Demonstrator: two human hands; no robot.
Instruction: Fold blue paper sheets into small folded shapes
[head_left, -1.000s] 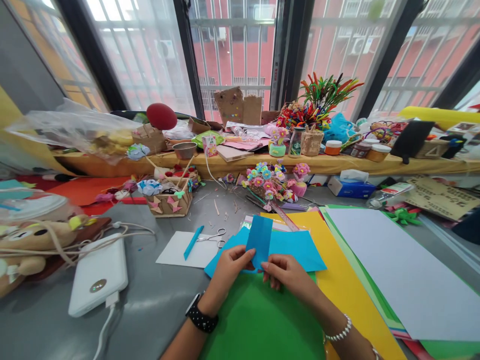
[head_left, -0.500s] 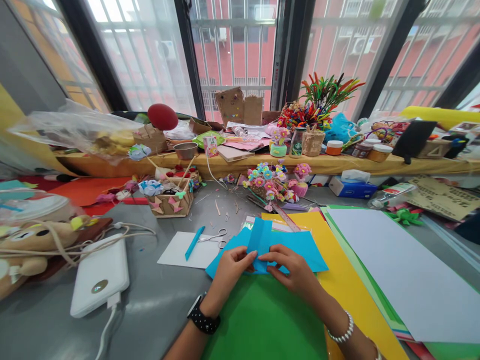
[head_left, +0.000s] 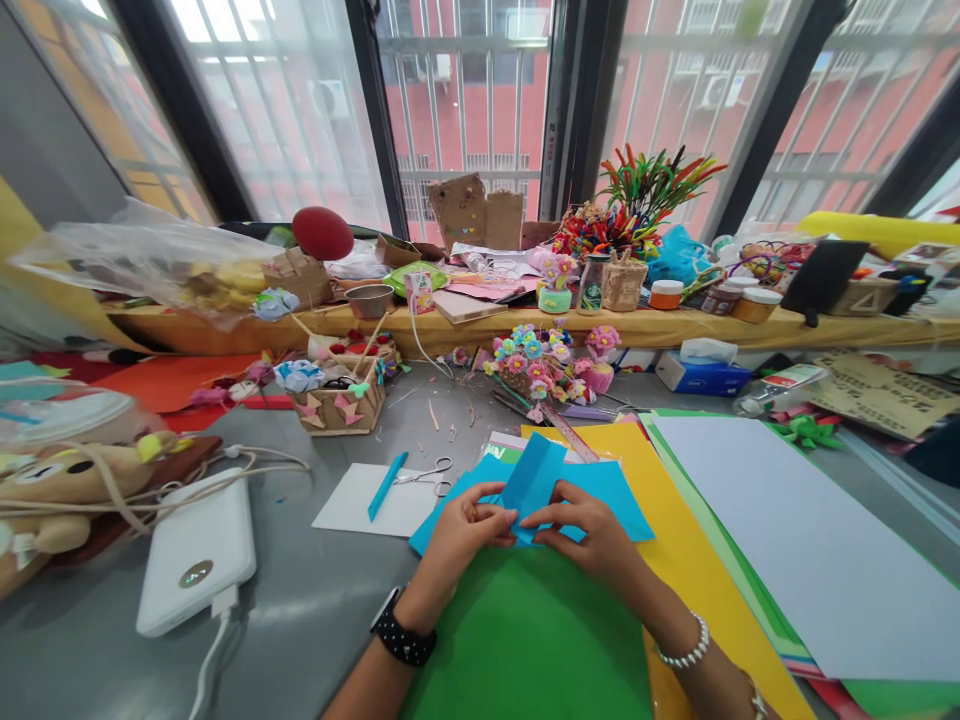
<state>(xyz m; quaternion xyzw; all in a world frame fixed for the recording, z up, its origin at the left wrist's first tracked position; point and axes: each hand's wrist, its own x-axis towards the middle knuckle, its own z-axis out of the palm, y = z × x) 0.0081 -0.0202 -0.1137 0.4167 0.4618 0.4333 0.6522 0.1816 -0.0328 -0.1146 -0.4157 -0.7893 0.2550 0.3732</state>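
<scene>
A folded strip of blue paper [head_left: 534, 472] is held between my two hands, its upper end tilted to the right. My left hand [head_left: 474, 520] pinches its lower left side with thumb and fingers. On the lower right side, my right hand [head_left: 576, 522] grips it with bent fingers. The strip's lower end is partly hidden by the fingers. Beneath lie larger blue sheets [head_left: 619, 500], over a green sheet [head_left: 532, 630]. To the left, scissors [head_left: 424, 475] and a narrow rolled blue strip [head_left: 388, 486] rest on a white card [head_left: 341, 505].
Yellow paper [head_left: 720, 610] and a stack topped by a white sheet [head_left: 802, 530] lie on the right. A white power bank [head_left: 199, 555] with a cable is at left. Behind stand a cardboard basket [head_left: 341, 405], colourful flowers [head_left: 536, 360] and a tissue box [head_left: 703, 374].
The folded blue strip has tilted, its top swinging to the right. My fingers have shifted slightly around its lower end, and both hands remain on it.
</scene>
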